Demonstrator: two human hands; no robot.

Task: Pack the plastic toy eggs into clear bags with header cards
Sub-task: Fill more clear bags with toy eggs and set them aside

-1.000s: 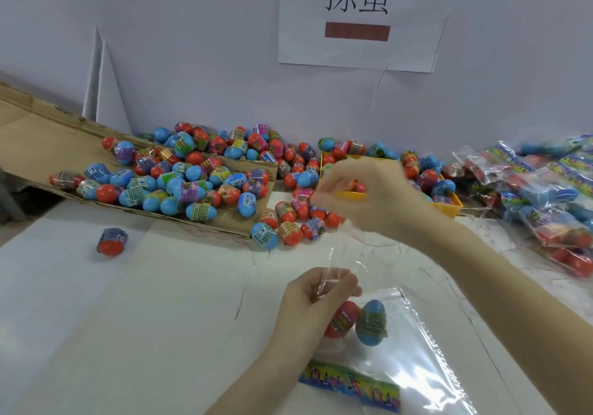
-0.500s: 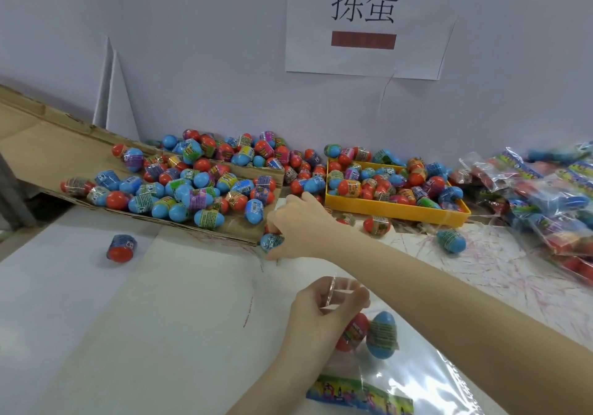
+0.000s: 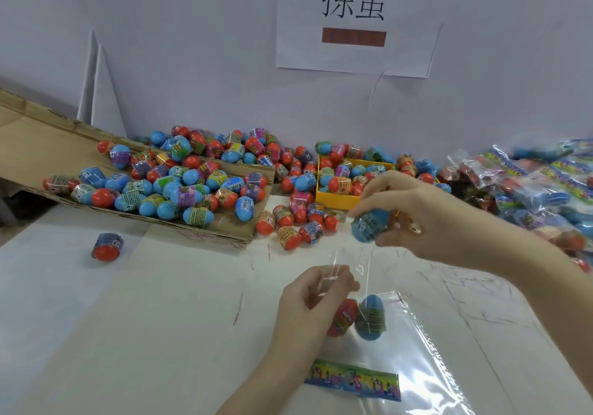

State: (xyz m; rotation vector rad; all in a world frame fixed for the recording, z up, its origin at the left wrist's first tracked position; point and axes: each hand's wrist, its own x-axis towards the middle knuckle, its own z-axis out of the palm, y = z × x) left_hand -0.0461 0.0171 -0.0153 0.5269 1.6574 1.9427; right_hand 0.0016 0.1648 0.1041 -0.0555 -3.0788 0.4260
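My left hand (image 3: 313,299) pinches the open mouth of a clear bag (image 3: 414,344) that lies on the table in front of me. Inside the bag sit a red egg (image 3: 342,316) and a blue egg (image 3: 370,318). The colourful header card (image 3: 353,380) is at the bag's near end. My right hand (image 3: 414,212) grips a blue toy egg (image 3: 369,226) just above the bag's mouth. A big heap of loose blue and red eggs (image 3: 192,183) lies at the back.
A flattened cardboard sheet (image 3: 38,145) carries much of the heap on the left. A yellow tray (image 3: 337,199) of eggs stands behind my right hand. Filled bags (image 3: 539,190) pile up at the right. One stray egg (image 3: 107,247) lies alone at the left.
My right hand went left to the loose eggs by the cardboard's edge, picked up a blue egg and came back over the bag's mouth. My left hand kept holding the bag.
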